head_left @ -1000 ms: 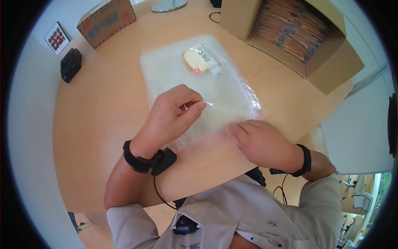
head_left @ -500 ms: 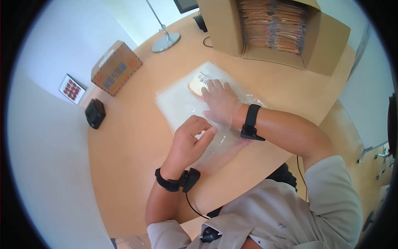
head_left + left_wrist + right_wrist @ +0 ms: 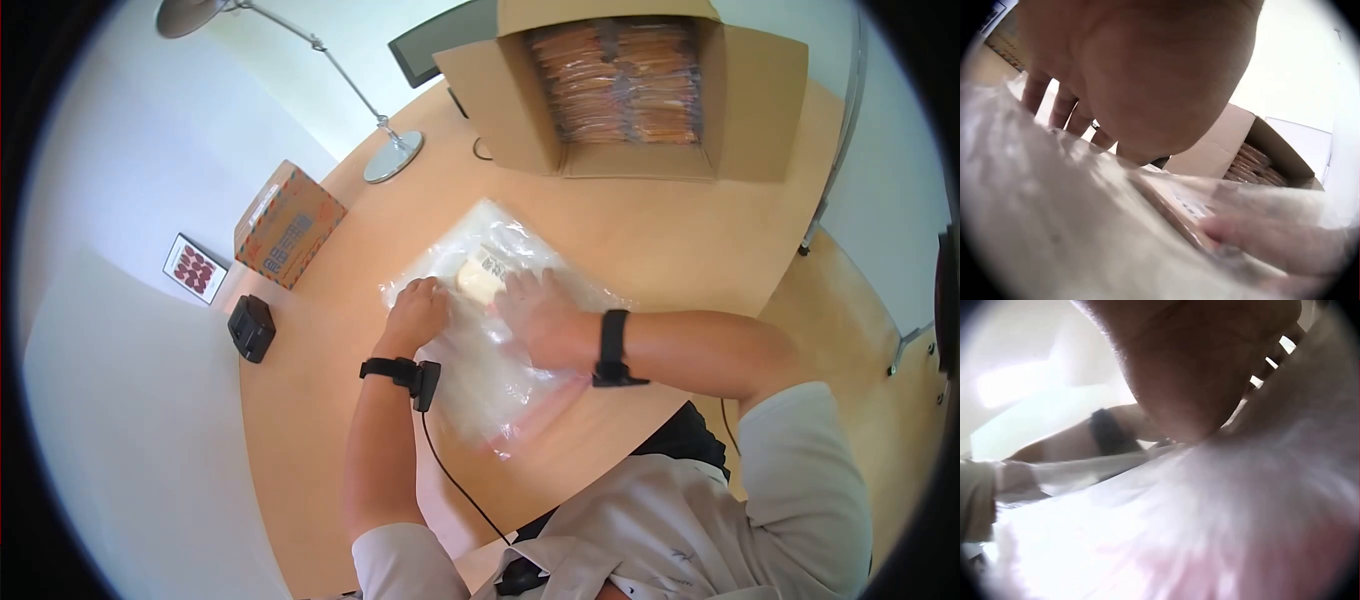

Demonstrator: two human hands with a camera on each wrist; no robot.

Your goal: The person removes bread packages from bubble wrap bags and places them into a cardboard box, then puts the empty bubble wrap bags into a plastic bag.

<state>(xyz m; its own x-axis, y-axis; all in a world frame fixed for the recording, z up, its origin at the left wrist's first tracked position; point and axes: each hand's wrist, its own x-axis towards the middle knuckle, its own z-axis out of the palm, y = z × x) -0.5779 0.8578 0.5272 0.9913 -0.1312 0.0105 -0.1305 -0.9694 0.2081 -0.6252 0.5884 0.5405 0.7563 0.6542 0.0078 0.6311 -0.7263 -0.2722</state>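
Note:
A large clear plastic bag (image 3: 470, 370) with a pinkish edge lies wrinkled on the table. A slice of bread in a clear printed wrapper (image 3: 478, 277) shows within its outline. My right hand (image 3: 545, 318) reaches across the bag, fingers extended to the right side of the bread packet; it looks slightly hazed by film. My left hand (image 3: 416, 312) rests on the bag's left edge, and in the left wrist view its fingers (image 3: 1063, 112) come down spread onto the plastic. Bag film (image 3: 1210, 506) fills the lower right wrist view beneath the palm.
An open cardboard box (image 3: 640, 160) full of wrapped orange-brown packets stands at the back right. A smaller printed box (image 3: 290, 235), a lamp base (image 3: 394, 157), a picture frame (image 3: 195, 270) and a black device (image 3: 251, 328) stand to the left. A cable (image 3: 460, 485) trails from the left wrist.
My right hand has gone from the bag's near edge up to the bread packet. My left hand has stopped pinching the film and moved to the bag's left edge. The head view has turned.

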